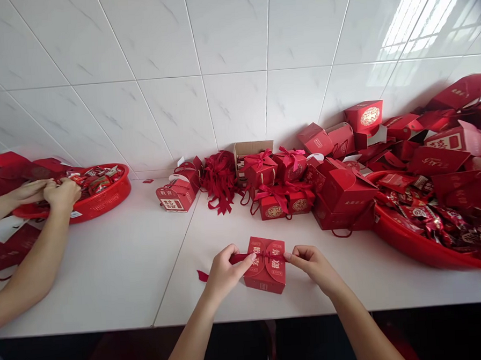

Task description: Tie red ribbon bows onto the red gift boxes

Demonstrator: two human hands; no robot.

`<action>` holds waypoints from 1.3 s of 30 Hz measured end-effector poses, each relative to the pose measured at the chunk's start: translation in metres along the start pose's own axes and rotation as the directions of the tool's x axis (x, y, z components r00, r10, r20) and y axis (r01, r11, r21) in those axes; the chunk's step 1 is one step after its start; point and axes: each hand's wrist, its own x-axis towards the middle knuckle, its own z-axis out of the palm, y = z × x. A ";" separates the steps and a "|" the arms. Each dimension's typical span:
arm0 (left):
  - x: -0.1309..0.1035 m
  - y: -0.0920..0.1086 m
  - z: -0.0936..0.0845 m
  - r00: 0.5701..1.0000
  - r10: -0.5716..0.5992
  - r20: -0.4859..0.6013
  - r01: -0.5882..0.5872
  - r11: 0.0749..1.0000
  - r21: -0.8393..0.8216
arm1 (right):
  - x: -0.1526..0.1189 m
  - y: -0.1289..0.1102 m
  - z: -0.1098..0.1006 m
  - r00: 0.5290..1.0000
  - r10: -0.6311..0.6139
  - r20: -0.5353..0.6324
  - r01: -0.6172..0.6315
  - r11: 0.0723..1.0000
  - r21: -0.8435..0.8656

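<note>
A small red gift box (265, 281) with pale lettering and overlapping round flaps stands closed on the white table before me. Dark red ribbon (264, 255) runs across its top and looks crossed near the middle. At the box's left edge, my left hand (228, 269) pinches the ribbon, its thumb lying on the lid. On the right side, the fingers of my right hand (311, 263) are closed on the ribbon's other part, close to the lid's edge. One ribbon tail (202, 276) shows on the table left of my left hand.
Behind the box are a heap of loose ribbons (220, 178) and several bow-tied boxes (272, 208). A red basket of wrapped sweets (433, 256) stands right, below piled boxes. At left, a co-worker's hands (61, 193) reach over another red basket (116, 194). A handled box (177, 194) stands near the wall.
</note>
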 end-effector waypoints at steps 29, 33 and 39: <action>0.001 0.054 0.031 0.825 0.550 -0.131 -0.487 0.808 0.330 | -0.028 -0.031 -0.019 0.999 -0.040 -0.002 0.040 0.995 0.093; -0.004 0.056 0.031 0.828 0.549 -0.115 -0.492 0.809 0.320 | -0.022 -0.024 -0.001 0.987 -0.162 -0.020 0.162 0.986 -0.028; -0.006 0.057 0.030 0.836 0.534 -0.125 -0.476 0.820 0.318 | -0.011 -0.023 0.022 0.933 -0.359 0.036 0.360 0.931 -0.063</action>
